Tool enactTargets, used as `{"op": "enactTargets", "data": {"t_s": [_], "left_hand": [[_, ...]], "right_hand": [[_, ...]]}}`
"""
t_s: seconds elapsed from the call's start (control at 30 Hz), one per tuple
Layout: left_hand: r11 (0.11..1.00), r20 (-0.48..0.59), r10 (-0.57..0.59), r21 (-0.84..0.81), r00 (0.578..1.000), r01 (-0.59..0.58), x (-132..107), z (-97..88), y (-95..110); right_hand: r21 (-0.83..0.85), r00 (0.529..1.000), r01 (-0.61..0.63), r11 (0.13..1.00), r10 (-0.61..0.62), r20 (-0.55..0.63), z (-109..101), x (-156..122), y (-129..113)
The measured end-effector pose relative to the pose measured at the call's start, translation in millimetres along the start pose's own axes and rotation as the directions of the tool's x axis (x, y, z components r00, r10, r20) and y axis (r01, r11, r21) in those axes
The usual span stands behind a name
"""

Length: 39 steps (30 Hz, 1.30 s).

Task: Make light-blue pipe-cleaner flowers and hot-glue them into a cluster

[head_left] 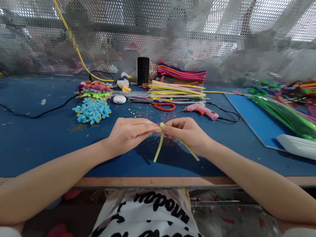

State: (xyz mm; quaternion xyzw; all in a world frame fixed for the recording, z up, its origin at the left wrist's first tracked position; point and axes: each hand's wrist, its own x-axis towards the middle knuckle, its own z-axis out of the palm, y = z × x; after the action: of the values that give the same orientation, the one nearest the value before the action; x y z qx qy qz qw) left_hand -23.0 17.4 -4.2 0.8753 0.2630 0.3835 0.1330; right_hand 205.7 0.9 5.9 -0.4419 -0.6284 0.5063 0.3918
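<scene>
Between my two hands, just above the blue table, is a yellow pipe cleaner (158,149) bent into a small loop or knot at the top. Its two loose ends hang down and apart. My left hand (131,133) pinches it from the left, fingers pressed together. From the other side, my right hand (187,132) grips it near the knot with thumb and curled fingers. The fingertips of both hands nearly meet there and partly hide the bend. Beyond my left hand lies a cluster of light-blue fuzzy flower shapes (92,110).
Behind my hands lie red-handled scissors (164,106), a pink glue gun (203,111), a white case (119,99) and yellow pipe cleaners (176,91). A phone (143,70) leans against the mesh wall. At right are a blue board (245,116) and a bag of green pipe cleaners (294,118).
</scene>
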Motion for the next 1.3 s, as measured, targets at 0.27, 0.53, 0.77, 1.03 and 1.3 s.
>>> {"op": "enactTargets", "data": {"t_s": [0.27, 0.53, 0.77, 1.03, 1.3], "left_hand": [[0.998, -0.021, 0.015, 0.066, 1.000, -0.013, 1, 0.2, 1], [0.995, -0.131, -0.089, 0.035, 0.987, 0.094, 3, 6.5, 7], [0.810, 0.130, -0.451, -0.356, 0.883, 0.466, 6, 12.1, 16], [0.655, 0.258, -0.461, -0.546, 0.849, 0.522, 10, 11.6, 5], [0.565, 0.357, -0.391, -0.634, 0.848, 0.528, 10, 16.4, 1]], "right_hand": [[0.024, 1.000, -0.011, 1.000, 0.011, -0.016, 1, 0, -1], [0.032, 0.999, -0.025, 0.999, 0.025, -0.024, 2, -1, -2], [0.046, 1.000, -0.005, 0.999, 0.005, 0.005, 1, -2, -2], [0.025, 0.982, -0.086, 0.996, 0.080, 0.174, -2, -2, -1], [-0.021, 0.978, -0.071, 0.997, 0.074, 0.197, 0, -4, -1]]}}
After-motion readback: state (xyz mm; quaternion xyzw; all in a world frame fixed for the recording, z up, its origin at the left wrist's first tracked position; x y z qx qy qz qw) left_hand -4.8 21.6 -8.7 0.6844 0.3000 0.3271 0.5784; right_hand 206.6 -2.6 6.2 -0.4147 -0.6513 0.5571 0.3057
